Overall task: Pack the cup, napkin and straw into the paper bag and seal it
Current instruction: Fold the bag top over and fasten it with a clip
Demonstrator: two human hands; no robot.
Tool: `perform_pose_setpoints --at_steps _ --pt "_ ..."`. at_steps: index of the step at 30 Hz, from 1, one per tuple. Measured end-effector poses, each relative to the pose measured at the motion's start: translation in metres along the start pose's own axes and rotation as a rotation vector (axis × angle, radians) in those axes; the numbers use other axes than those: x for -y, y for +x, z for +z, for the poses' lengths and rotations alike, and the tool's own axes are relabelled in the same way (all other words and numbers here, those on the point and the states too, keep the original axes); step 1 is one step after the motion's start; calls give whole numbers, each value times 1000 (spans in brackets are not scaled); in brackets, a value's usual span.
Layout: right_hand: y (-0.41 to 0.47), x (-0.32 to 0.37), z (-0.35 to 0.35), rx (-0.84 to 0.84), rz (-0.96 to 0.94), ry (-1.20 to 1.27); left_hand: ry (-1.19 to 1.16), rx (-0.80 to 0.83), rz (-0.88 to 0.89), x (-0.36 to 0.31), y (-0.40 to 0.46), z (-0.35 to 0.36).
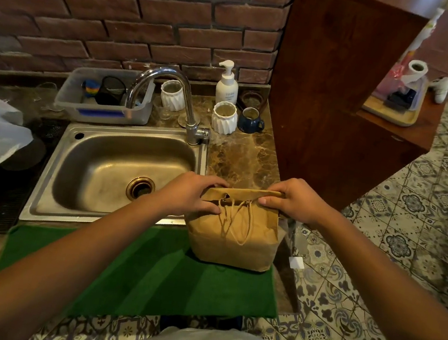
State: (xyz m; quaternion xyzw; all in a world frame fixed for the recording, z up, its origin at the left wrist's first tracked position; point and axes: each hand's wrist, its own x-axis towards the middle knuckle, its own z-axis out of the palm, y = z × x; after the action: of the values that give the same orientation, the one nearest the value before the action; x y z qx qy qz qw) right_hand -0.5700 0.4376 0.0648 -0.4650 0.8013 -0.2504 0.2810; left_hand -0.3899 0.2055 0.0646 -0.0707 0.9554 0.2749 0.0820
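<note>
A brown paper bag (232, 238) stands upright on the green mat (148, 268), at its far right corner. Its top is folded over toward me, and its twisted paper handles hang down the front. My left hand (191, 192) pinches the left end of the fold. My right hand (296, 200) pinches the right end. The cup, napkin and straw are not visible; the bag's inside is hidden.
A steel sink (121, 171) with a tall tap (186, 100) lies behind the mat. White ribbed pots, a blue mug (250, 120) and a soap pump bottle (227, 85) stand on the marble counter behind the bag. The counter edge drops to tiled floor on the right.
</note>
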Motion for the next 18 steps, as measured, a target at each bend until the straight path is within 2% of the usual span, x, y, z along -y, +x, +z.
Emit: perform_pose_setpoints --at_steps 4,7,13,18 --pt "-3 -1 -3 -8 -14 9 -176 56 20 -5 -2 -4" --pt "-6 -4 -2 -17 -1 31 -221 105 37 3 -4 -6" --pt "-10 -5 -2 -6 12 49 -136 77 36 14 -8 -4" --pt "-13 -4 -8 -16 28 -97 -71 -13 46 10 -6 -5"
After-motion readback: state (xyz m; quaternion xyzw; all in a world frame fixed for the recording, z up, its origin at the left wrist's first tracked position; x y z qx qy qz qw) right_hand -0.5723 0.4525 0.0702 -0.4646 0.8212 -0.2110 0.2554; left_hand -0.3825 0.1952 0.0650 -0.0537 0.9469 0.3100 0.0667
